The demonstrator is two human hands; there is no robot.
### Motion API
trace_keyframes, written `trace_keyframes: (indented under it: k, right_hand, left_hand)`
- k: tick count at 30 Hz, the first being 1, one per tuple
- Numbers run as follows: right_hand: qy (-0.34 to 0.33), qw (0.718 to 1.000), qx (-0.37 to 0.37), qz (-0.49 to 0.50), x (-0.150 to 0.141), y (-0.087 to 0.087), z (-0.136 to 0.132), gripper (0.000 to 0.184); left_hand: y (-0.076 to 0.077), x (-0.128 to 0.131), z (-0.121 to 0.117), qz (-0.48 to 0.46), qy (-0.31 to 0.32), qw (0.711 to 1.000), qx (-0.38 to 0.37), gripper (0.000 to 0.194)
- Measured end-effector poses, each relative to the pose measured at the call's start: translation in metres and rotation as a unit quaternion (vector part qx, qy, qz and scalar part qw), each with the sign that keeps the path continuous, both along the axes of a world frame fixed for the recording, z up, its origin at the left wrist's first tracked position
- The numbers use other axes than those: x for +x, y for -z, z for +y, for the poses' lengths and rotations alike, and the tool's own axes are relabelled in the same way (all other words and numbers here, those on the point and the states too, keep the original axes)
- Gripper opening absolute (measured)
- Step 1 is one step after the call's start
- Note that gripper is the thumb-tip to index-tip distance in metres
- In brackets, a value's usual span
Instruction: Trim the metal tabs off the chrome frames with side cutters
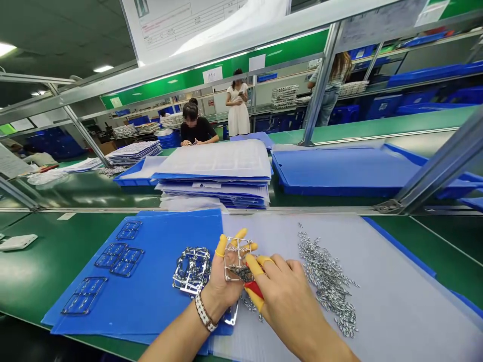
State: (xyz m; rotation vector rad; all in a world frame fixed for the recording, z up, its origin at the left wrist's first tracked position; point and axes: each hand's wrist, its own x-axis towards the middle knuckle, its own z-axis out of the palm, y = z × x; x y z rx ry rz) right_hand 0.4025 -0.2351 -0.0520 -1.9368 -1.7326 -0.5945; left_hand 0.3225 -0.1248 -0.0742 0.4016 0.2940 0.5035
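Observation:
My left hand (221, 284), with yellow finger cots on its fingertips, holds a small silver metal frame (239, 239) with crossbars, its palm turned up. My right hand (283, 287), in yellow finger cots too, grips red-handled pliers (242, 272). The plier jaws lie over the lower part of the frame; whether they pinch anything is too small to tell. Left of my left hand, similar metal frames (191, 270) lie heaped. To the right of my right hand spreads a pile of small shiny metal pieces (326, 276). A few more pieces are partly hidden under my hands.
Several dark frames (85, 295) lie apart on a blue sheet (158, 301). A whitish sheet (396, 306) is under the pile. Beyond the metal rail stand stacked sheets (215, 161) and a blue tray (339, 191). A slanted metal post (441, 161) rises at right. Several people are farther back.

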Motion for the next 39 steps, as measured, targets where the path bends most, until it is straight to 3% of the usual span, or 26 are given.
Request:
trace_keyframes:
  k: [7,14,19,24,39]
  right_hand:
    - [0.004,0.999,-0.040,-0.009,-0.002,-0.004,0.003,0.034]
    - [0.024,0.996,-0.069,-0.040,-0.005,-0.010,0.002,0.017]
    - [0.035,0.995,-0.071,-0.059,-0.004,-0.010,-0.002,0.020]
    - [0.044,0.998,-0.052,-0.007,0.006,-0.015,-0.005,0.032]
    - [0.064,0.991,-0.117,-0.009,0.011,-0.016,0.008,0.013]
  left_hand:
    - [-0.008,-0.002,-0.001,0.027,-0.016,0.999,0.017,0.057]
    - [0.005,-0.003,0.002,0.079,-0.013,0.995,0.061,0.062]
    - [0.003,-0.003,0.000,0.082,0.003,0.995,0.054,0.060]
    - [-0.002,-0.003,-0.003,0.051,0.033,0.998,0.009,0.058]
    - [0.005,-0.004,-0.009,0.094,0.035,0.995,0.019,0.055]
